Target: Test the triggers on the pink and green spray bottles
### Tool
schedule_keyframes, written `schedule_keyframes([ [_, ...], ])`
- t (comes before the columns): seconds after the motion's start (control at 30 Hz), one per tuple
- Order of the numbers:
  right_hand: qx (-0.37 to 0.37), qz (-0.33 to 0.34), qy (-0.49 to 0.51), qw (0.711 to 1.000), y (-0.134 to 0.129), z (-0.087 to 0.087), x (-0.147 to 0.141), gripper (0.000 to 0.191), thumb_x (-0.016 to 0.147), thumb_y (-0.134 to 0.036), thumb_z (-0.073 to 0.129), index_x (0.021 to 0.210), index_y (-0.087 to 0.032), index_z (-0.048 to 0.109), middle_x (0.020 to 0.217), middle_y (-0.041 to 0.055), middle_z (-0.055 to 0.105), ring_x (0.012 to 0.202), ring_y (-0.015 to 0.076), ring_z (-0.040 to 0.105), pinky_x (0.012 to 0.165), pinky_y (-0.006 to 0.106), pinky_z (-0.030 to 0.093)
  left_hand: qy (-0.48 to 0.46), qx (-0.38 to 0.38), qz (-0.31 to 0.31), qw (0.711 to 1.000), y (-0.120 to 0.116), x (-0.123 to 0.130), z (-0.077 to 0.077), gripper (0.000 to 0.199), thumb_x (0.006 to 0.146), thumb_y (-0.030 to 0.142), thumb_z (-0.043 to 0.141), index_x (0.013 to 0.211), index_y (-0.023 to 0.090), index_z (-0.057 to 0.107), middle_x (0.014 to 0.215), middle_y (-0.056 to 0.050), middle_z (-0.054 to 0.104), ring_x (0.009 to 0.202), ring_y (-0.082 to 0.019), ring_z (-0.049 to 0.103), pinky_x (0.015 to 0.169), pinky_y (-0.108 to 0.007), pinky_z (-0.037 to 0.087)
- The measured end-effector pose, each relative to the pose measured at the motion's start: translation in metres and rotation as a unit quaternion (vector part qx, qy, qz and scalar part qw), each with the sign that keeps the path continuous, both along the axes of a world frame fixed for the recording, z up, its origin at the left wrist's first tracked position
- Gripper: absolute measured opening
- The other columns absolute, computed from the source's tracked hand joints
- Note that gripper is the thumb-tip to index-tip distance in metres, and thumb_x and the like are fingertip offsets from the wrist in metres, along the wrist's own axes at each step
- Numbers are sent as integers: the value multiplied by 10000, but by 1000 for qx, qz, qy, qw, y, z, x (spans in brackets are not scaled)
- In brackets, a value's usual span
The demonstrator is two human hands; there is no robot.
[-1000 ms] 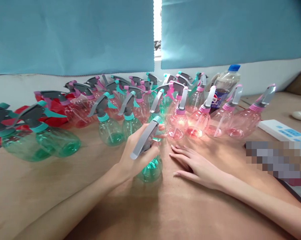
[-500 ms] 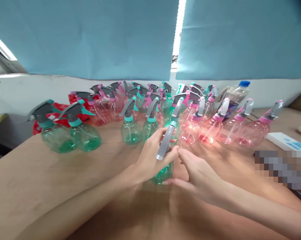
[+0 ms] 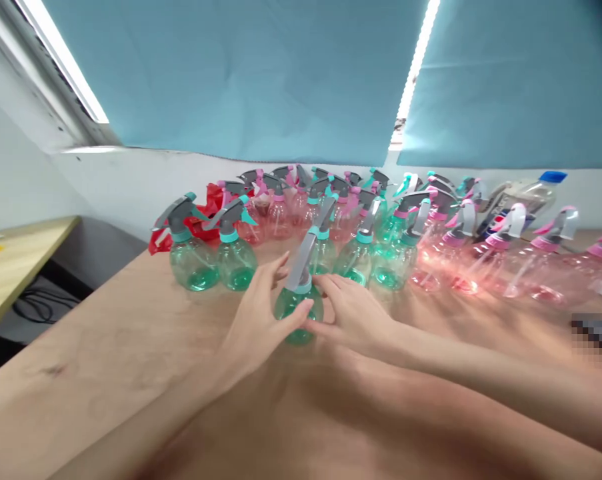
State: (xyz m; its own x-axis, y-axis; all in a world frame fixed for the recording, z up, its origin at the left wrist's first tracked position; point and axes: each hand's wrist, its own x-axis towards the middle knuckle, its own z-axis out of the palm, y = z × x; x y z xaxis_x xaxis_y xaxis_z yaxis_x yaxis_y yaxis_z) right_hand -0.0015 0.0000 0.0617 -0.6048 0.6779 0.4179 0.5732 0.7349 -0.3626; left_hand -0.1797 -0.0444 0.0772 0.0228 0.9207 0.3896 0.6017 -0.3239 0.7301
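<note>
Between my two hands a clear green spray bottle (image 3: 297, 305) stands upright on the table, with a grey and teal spray head. My left hand (image 3: 261, 313) curves around its left side, thumb across the front of the body. From the right, my right hand (image 3: 355, 310) holds the bottle with its fingers on the side near the collar and thumb low on the front. Just behind are more green spray bottles, one of them (image 3: 357, 257) close to my right fingers. Two other green spray bottles (image 3: 237, 260) stand to the left.
Pink spray bottles (image 3: 508, 267) line the right, with mixed pink and green ones crowded behind. A red plastic bag (image 3: 213, 200) lies at the back left, and a blue-capped plastic bottle (image 3: 535, 193) leans at the back right. A pale side table (image 3: 31, 257) stands left.
The view has turned left. The held bottle has moved left relative to the others. My hands have shifted from its neck area to both sides of its body.
</note>
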Motion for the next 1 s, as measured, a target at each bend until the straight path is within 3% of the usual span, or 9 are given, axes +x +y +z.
schedule_keyframes([
  [0.13, -34, -8, -8, 999, 20, 3, -29, 604, 862, -577, 575, 1306, -183, 467, 1176, 138, 667, 1010, 324, 664, 784, 433, 522, -2, 18, 80, 997, -15, -44, -21, 531, 867, 414, 622, 1328, 257, 412, 1342, -90, 498, 1227, -277, 526, 1022, -480, 446],
  [0.2, -26, -10, -7, 1000, 30, 3, -40, 664, 864, -598, 564, 1356, -178, 415, 1277, 152, 621, 1076, 349, 638, 821, 455, 511, 2, 14, 95, 995, -24, -58, -31, 464, 897, 397, 585, 1309, 263, 418, 1323, -86, 504, 1221, -269, 531, 1023, -478, 450],
  [0.3, -25, -21, -11, 999, 44, 2, -53, 690, 876, -595, 546, 1384, -160, 378, 1236, 164, 643, 1058, 359, 643, 813, 456, 508, 17, -21, 95, 995, -38, -69, -41, 416, 919, 356, 546, 1303, 265, 415, 1309, -83, 517, 1208, -255, 547, 1017, -473, 464],
  [0.5, -24, -72, -35, 997, 57, 4, -63, 679, 882, -561, 535, 1380, -129, 376, 1132, 181, 676, 964, 367, 668, 748, 435, 508, 36, -84, 78, 993, -49, -68, -37, 350, 919, 336, 534, 1250, 261, 449, 1268, -68, 580, 1141, -251, 603, 989, -470, 492],
  [0.77, -44, -120, -81, 988, 63, 16, -71, 677, 903, -510, 513, 1383, -60, 351, 944, 185, 711, 880, 372, 682, 700, 421, 494, 50, -85, 41, 994, -32, -64, -33, 320, 928, 323, 507, 1243, 277, 475, 1238, -79, 600, 1082, -275, 628, 895, -474, 540],
  [0.87, -49, -122, -86, 988, 64, 17, -75, 690, 909, -488, 515, 1403, -46, 322, 981, 197, 711, 911, 377, 680, 733, 431, 497, 40, -101, 24, 994, -23, -62, -37, 320, 915, 300, 511, 1231, 250, 486, 1243, -87, 596, 1100, -271, 623, 902, -469, 544],
  [1.0, -47, -105, -36, 993, 57, 11, -72, 678, 897, -430, 551, 1431, -92, 309, 1246, 230, 616, 1047, 378, 646, 805, 453, 504, 21, -114, 19, 993, -15, -57, -41, 321, 900, 283, 523, 1216, 229, 513, 1271, -89, 591, 1074, -249, 642, 901, -443, 551],
])
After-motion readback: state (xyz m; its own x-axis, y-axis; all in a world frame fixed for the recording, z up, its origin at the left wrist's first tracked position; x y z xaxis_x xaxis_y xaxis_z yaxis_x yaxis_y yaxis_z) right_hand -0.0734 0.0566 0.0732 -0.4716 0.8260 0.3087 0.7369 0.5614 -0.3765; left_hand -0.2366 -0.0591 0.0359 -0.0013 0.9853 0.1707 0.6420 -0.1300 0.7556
